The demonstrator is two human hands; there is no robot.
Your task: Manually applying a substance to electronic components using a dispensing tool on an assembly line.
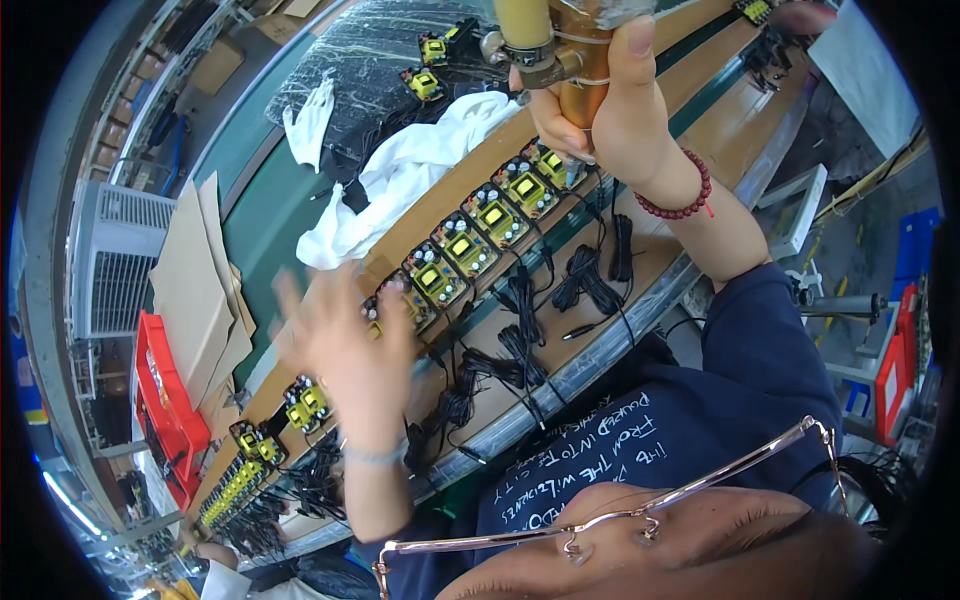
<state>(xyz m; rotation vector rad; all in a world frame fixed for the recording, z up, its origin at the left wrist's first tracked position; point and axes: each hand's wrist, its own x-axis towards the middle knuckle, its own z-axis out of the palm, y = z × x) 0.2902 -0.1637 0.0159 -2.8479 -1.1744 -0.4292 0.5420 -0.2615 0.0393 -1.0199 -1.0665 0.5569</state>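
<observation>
Gripping an amber dispensing tool [585, 98] near the top of the frame, right of centre, the right hand [628, 125] has its fingers curled around the body, by the upper-right end of a diagonal row of circuit boards [462, 250] across the middle. The left hand [350, 360], blurred, spreads its fingers over the row left of centre; whether it touches a board cannot be told. Black cables [585, 282] lie bundled below the boards, a white cloth [405, 170] above them.
</observation>
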